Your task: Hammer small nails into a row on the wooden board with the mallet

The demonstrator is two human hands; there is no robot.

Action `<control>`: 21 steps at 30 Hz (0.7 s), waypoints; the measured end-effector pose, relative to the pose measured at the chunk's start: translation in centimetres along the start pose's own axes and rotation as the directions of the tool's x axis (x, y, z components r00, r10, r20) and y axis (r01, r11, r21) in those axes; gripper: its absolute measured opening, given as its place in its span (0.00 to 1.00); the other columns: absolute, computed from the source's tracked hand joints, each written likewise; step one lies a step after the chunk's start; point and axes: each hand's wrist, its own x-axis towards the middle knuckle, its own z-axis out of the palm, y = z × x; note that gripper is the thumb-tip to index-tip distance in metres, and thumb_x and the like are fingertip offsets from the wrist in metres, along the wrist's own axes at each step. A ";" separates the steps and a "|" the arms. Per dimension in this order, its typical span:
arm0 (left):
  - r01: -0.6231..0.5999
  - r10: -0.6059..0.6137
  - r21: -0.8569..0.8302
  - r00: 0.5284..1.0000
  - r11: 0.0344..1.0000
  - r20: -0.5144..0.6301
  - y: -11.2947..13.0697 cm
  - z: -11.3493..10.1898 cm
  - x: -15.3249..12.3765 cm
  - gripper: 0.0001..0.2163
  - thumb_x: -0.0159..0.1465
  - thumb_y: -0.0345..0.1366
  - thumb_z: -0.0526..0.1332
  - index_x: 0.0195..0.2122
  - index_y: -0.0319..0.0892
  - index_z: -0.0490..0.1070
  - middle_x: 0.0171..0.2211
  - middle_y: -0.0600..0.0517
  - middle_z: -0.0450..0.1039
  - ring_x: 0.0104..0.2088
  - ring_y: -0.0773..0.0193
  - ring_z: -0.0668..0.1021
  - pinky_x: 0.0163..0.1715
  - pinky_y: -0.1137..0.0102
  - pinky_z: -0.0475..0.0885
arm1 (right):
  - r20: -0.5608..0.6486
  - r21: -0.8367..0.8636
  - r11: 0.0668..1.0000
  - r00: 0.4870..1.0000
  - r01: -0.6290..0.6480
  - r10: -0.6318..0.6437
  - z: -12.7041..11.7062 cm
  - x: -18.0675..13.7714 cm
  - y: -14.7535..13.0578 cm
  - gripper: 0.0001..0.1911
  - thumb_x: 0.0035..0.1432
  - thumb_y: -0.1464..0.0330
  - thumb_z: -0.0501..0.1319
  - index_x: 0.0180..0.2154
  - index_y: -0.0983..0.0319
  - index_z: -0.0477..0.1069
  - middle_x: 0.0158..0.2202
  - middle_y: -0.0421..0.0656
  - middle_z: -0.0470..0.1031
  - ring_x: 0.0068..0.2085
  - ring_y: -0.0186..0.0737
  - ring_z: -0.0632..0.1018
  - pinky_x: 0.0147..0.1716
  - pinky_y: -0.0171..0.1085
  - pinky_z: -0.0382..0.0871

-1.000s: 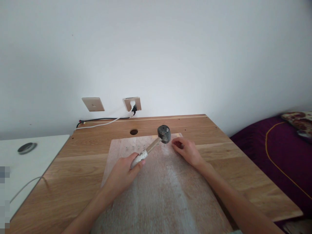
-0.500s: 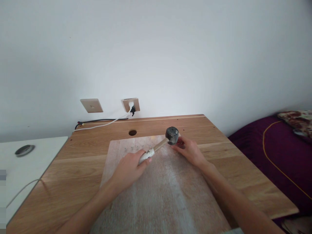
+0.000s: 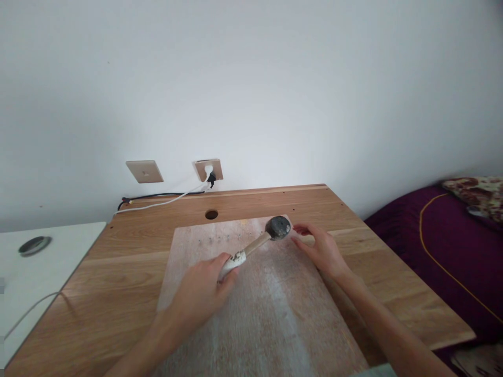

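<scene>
My left hand (image 3: 202, 293) is closed round the pale wooden handle of a mallet (image 3: 259, 242). Its dark rubber head is down on the far right part of a whitish board (image 3: 255, 314) that lies on the wooden desk (image 3: 129, 267). My right hand (image 3: 320, 248) rests on the board just right of the mallet head, fingers curled towards it in a pinch; what they hold, if anything, is too small to make out. A row of small dark specks runs across the board's far edge, left of the head.
A cable hole (image 3: 211, 214) sits at the back of the desk. Two wall plates (image 3: 144, 171) with plugged cables (image 3: 165, 200) are behind it. A white table (image 3: 43, 267) with a round grey object (image 3: 34, 245) stands left. A purple-covered bed (image 3: 444, 246) lies right.
The mallet head has come down from above the board to its surface and shifted right. My right hand has moved slightly right, staying beside the head.
</scene>
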 end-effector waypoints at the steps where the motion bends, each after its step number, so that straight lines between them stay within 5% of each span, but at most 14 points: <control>1: 0.006 -0.006 0.022 1.000 1.000 -0.007 0.1 0.3 -0.9 0.15 0.73 0.42 0.52 0.52 0.44 0.75 0.44 0.44 0.83 0.43 0.48 0.84 0.41 0.60 0.73 | -0.022 0.001 1.000 1.000 -0.014 0.014 -0.3 -0.4 0.1 0.16 0.60 0.59 0.63 0.46 0.60 0.77 0.44 0.49 0.83 0.43 0.50 0.83 0.48 0.48 0.77; 5: -0.013 0.013 0.243 1.000 0.970 0.000 0.1 2.7 -4.3 0.19 0.73 0.37 0.52 0.62 0.45 0.70 0.47 0.43 0.81 0.41 0.47 0.84 0.39 0.57 0.77 | -0.087 0.020 0.997 0.994 -0.070 0.072 -1.3 -2.1 0.3 0.17 0.63 0.56 0.61 0.45 0.60 0.76 0.43 0.51 0.83 0.43 0.51 0.83 0.46 0.49 0.77; 12: -0.181 0.316 0.555 0.936 0.812 -0.157 -0.9 6.0 -7.2 0.24 0.69 0.25 0.57 0.65 0.46 0.66 0.39 0.50 0.79 0.38 0.56 0.82 0.37 0.65 0.77 | -0.016 0.040 0.991 0.991 -0.130 0.131 -2.0 -5.6 -1.2 0.15 0.67 0.56 0.60 0.45 0.58 0.78 0.43 0.46 0.84 0.45 0.48 0.83 0.46 0.44 0.77; 21: -0.149 0.390 0.587 0.868 0.796 -0.309 -1.3 6.8 -7.3 0.17 0.72 0.34 0.59 0.61 0.48 0.71 0.45 0.48 0.81 0.42 0.54 0.81 0.41 0.60 0.75 | -0.010 -0.065 0.995 0.997 -0.073 0.072 -1.8 -9.8 -1.7 0.14 0.67 0.57 0.59 0.45 0.56 0.78 0.44 0.45 0.83 0.44 0.47 0.84 0.45 0.44 0.80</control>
